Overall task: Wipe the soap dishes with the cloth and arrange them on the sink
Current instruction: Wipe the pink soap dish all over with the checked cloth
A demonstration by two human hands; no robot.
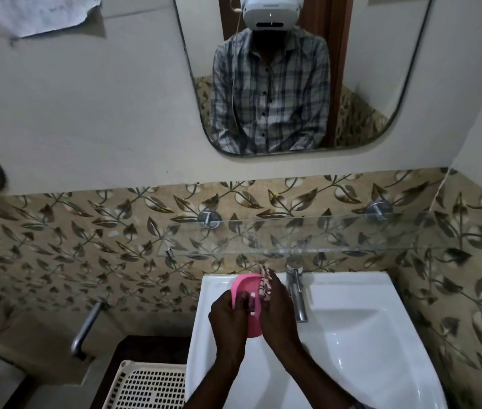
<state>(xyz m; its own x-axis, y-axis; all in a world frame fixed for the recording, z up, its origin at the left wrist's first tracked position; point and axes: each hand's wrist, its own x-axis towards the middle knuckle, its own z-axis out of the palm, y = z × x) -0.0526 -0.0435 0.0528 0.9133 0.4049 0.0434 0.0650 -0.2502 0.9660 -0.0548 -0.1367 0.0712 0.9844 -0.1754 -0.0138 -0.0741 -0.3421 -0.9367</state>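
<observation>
A pink soap dish (248, 286) is held above the left rear part of the white sink (351, 290). My left hand (228, 317) grips its left side, thumb over the front. My right hand (278, 314) holds a striped pink-and-white cloth (266, 283) pressed against the dish's right edge. The lower part of the dish is hidden between my hands.
A chrome tap (297, 293) stands just right of my hands. A glass shelf (307, 236) hangs above the sink, with a mirror (351, 69) higher up. A cream perforated basket (148, 385) sits lower left beside the sink. A metal pipe (86, 329) juts from the left wall.
</observation>
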